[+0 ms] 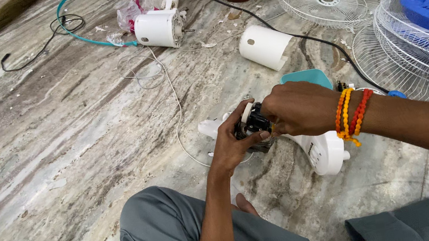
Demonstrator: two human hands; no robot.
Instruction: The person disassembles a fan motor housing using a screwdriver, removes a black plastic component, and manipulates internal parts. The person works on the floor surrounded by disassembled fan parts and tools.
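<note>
Two hands grip a small black fan motor [252, 125] above the marble floor [63, 133]: the left hand [231, 143] curls closed around it from below, the right hand [297, 107] pinches its top. Just right of the motor lies a white housing shell [325, 153] (contents hidden); beyond the motor, an empty white cylinder cover [265, 46].
</note>
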